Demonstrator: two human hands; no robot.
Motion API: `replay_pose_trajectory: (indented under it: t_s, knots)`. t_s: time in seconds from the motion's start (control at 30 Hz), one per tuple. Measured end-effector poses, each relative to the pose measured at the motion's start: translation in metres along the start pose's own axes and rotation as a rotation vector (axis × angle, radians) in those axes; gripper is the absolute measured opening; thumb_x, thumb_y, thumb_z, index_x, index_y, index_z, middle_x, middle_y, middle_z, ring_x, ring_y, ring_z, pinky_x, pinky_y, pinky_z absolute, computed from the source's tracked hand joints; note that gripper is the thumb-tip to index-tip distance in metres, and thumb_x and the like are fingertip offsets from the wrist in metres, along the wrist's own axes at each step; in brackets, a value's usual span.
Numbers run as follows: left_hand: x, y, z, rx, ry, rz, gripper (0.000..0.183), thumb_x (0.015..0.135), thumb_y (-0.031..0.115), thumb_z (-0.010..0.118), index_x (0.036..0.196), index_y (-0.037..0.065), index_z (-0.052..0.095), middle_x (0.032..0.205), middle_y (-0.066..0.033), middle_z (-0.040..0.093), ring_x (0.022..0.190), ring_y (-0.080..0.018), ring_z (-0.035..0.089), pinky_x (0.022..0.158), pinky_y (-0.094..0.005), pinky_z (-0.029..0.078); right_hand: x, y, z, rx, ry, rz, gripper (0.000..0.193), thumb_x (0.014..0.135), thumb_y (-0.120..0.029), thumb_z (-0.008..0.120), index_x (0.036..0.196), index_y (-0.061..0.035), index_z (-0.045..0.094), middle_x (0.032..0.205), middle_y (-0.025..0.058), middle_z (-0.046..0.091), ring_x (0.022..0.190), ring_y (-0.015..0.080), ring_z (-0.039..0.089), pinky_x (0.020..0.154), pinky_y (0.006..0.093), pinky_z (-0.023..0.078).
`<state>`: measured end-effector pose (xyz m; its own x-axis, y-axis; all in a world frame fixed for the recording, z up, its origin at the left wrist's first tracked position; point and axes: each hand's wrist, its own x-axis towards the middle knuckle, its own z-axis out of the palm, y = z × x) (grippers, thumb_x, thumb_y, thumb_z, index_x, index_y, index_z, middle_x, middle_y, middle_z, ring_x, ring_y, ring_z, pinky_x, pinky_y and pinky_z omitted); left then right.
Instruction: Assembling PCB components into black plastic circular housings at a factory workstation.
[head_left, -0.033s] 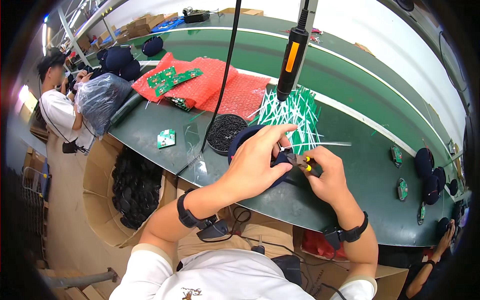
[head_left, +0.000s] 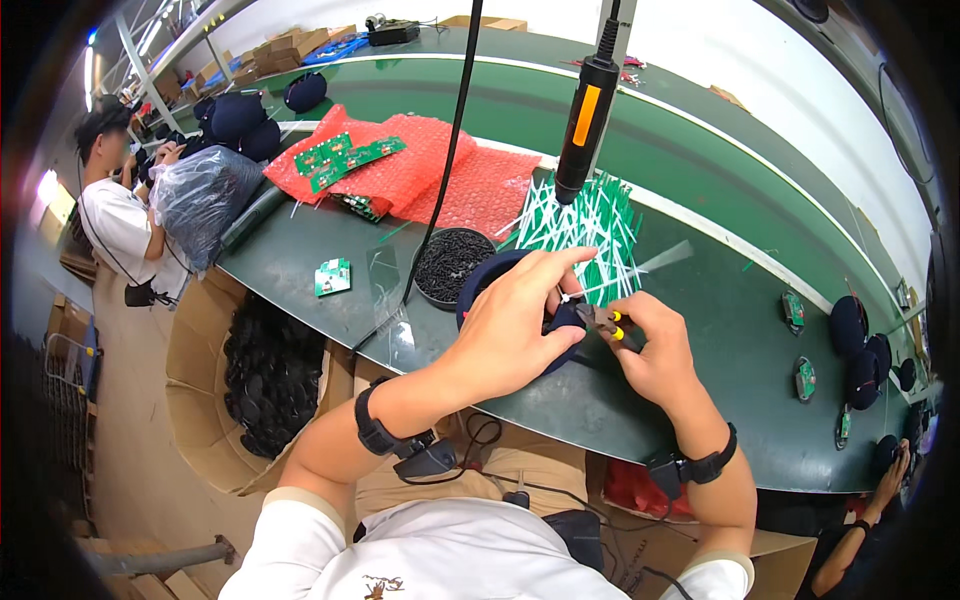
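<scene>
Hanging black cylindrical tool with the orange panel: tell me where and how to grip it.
Probably best around the middle of the black cylindrical tool, at the orange panel, coming from the person's side: it hangs slim and nearly upright, tip down, with nothing in front of it.

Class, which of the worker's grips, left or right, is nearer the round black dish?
Left. The left grip is close by the round black dish, to its right; the right grip is farther right, on the pliers.

Tabletop point(head_left: 740, 410): smooth, faintly glossy green. Bubble wrap point(head_left: 490, 185): red plastic, dimpled. Bag point(head_left: 205, 190): clear plastic, glossy, crinkled. Carton point(head_left: 192, 395): matt brown cardboard. Pliers point(head_left: 597, 318): dark metal, yellow plastic-looking handles point(head_left: 617, 336).
</scene>
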<state>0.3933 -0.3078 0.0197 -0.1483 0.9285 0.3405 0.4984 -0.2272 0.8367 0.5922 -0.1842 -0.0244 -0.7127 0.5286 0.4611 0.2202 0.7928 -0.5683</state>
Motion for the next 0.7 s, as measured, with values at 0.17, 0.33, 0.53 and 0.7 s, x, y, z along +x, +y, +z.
replay_pose_trajectory:
  t_s: [0.17,0.33,0.53,0.7]
  knots:
    - [0.0028,-0.0040,0.0015,0.143,-0.025,0.127,0.057,0.072,-0.004,0.081,0.127,0.008,0.067,0.104,-0.0070,0.057,0.086,-0.0197,0.058,0.077,-0.0324,0.051,0.0000,0.0009,0.0025,0.031,-0.022,0.050,0.033,0.075,0.003,0.076,0.106,-0.0031,0.069,0.091,0.0143,0.066,0.079,0.0332,0.066,0.071,0.0384,0.054]
    - [0.0031,-0.0065,0.0059,0.121,0.005,0.113,0.046,0.073,-0.003,0.081,0.115,0.007,0.067,0.105,-0.0072,0.055,0.085,-0.0212,0.058,0.077,-0.0341,0.051,0.0011,-0.0008,0.0068,0.038,-0.013,0.045,0.035,0.079,-0.001,0.077,0.113,-0.0045,0.072,0.095,0.0145,0.069,0.080,0.0316,0.068,0.072,0.0379,0.054]
    - [0.0037,-0.0045,0.0055,0.107,0.021,0.111,0.044,0.073,-0.003,0.081,0.113,0.006,0.066,0.106,-0.0075,0.055,0.084,-0.0210,0.057,0.076,-0.0345,0.051,0.0019,-0.0020,0.0056,0.061,-0.035,0.088,0.033,0.080,-0.002,0.078,0.113,-0.0036,0.072,0.094,0.0145,0.069,0.080,0.0310,0.068,0.071,0.0378,0.053]
    - [0.0025,-0.0044,0.0051,0.102,0.016,0.100,0.044,0.074,-0.002,0.081,0.114,0.007,0.066,0.106,-0.0072,0.055,0.084,-0.0207,0.057,0.075,-0.0340,0.051,0.0028,-0.0040,0.0062,0.027,-0.029,0.089,0.029,0.081,-0.003,0.078,0.109,-0.0032,0.072,0.092,0.0149,0.069,0.078,0.0312,0.067,0.070,0.0383,0.053]
